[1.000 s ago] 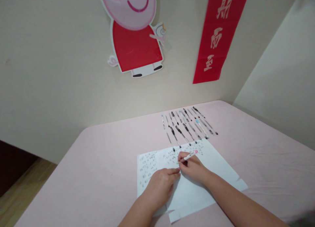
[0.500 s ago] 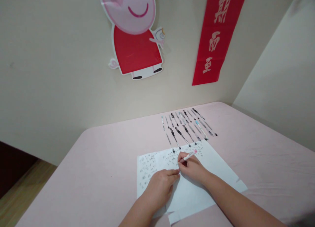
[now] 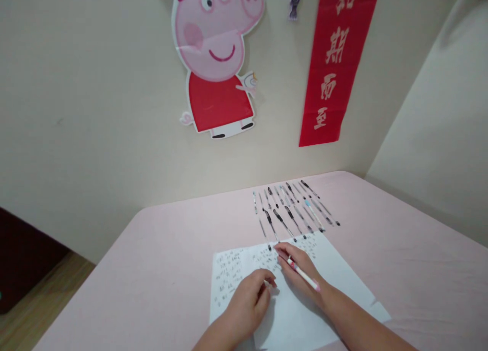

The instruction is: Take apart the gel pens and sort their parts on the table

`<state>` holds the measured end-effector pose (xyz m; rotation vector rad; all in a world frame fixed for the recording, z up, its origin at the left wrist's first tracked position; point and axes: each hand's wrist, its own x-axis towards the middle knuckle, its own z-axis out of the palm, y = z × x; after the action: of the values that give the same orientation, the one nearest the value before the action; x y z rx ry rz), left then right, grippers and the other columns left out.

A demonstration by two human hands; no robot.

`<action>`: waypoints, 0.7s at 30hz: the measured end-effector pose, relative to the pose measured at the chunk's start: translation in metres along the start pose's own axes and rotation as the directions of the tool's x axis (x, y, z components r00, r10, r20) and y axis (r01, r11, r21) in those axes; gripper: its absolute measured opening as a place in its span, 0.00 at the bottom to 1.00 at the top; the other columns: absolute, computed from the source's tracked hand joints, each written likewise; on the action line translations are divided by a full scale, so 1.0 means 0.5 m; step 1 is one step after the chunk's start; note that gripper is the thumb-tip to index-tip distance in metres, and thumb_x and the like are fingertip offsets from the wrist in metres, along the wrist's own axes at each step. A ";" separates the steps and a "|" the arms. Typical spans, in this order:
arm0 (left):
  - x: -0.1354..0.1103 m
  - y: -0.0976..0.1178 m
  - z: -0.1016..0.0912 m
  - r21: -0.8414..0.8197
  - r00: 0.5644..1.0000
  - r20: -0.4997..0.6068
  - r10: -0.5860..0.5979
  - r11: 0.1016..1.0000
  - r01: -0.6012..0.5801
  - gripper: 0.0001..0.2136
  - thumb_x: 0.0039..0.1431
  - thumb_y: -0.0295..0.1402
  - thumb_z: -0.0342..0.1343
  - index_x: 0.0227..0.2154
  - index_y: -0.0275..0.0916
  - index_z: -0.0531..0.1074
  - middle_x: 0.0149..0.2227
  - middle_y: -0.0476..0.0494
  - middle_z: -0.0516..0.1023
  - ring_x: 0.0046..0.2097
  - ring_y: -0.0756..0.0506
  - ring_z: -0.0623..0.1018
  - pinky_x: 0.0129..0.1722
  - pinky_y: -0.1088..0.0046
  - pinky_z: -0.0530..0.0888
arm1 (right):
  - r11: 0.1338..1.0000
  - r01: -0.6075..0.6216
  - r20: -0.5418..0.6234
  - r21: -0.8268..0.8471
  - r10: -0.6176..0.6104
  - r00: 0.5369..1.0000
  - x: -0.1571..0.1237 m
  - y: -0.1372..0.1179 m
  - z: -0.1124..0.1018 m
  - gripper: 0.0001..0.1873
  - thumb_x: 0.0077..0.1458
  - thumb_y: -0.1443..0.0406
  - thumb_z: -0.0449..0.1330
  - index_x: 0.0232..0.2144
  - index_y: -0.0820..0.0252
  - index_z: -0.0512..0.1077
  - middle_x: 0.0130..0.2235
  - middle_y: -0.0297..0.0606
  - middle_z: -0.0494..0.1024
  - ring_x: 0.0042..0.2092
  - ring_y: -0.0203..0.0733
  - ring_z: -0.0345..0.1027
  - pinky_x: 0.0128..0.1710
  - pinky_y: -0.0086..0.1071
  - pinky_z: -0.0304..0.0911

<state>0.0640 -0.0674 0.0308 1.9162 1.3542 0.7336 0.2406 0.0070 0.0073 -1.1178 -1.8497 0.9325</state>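
Note:
A white sheet of paper (image 3: pixel 305 320) with handwriting across its left and upper parts lies on the pink-covered table. My right hand (image 3: pixel 299 264) is closed around a white and pink pen (image 3: pixel 304 276), whose pink end points down towards my wrist. The hand is over the upper middle of the sheet, close to the nearest pens. Over the sheet's left half, my left hand (image 3: pixel 251 297) has its fingers loosely bent, thumb apart from them, and holds nothing. A shadow shows beneath its fingertips, which seem raised a little off the paper.
Beyond the sheet, several pens (image 3: pixel 284 224) are laid out in two slanting rows on the pink table cover (image 3: pixel 160 269). The wall behind carries a cartoon pig cutout (image 3: pixel 219 102) and a red banner (image 3: pixel 330 61). Wooden floor (image 3: pixel 49 275) shows at the left.
The pen has swung from pointing up and right to lying back across my right hand. My left fingers have lifted from the paper and bent. The camera view has tilted up.

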 end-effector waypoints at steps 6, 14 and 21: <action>0.010 0.006 0.020 -0.409 0.998 0.065 -0.014 0.912 0.039 0.16 0.61 0.39 0.47 0.50 0.40 0.62 0.37 0.46 0.71 0.31 0.51 0.70 0.31 0.76 0.67 | 0.997 0.074 0.088 -0.007 -0.073 0.993 -0.002 0.007 0.001 0.22 0.52 0.69 0.53 0.50 0.57 0.70 0.48 0.44 0.76 0.44 0.45 0.71 0.45 0.39 0.66; 0.022 -0.001 0.050 -0.529 0.990 0.103 -0.095 0.838 0.136 0.19 0.53 0.44 0.56 0.44 0.38 0.66 0.25 0.53 0.64 0.25 0.53 0.66 0.26 0.77 0.64 | 0.990 0.143 0.145 0.002 -0.142 0.979 -0.007 -0.008 -0.004 0.24 0.53 0.71 0.52 0.52 0.54 0.70 0.47 0.43 0.77 0.47 0.46 0.70 0.49 0.41 0.63; 0.069 -0.009 0.002 -0.401 0.986 -0.052 -0.157 0.908 0.123 0.07 0.55 0.34 0.53 0.36 0.38 0.66 0.26 0.53 0.64 0.29 0.51 0.66 0.31 0.76 0.64 | 0.998 0.035 0.076 0.042 -0.038 0.996 -0.004 0.009 0.002 0.29 0.55 0.69 0.51 0.60 0.53 0.60 0.45 0.40 0.76 0.33 0.37 0.68 0.34 0.32 0.66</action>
<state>0.0728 -0.0336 0.0291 1.4669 1.2620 0.9436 0.2420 0.0064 0.0023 -1.0328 -1.8979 0.9999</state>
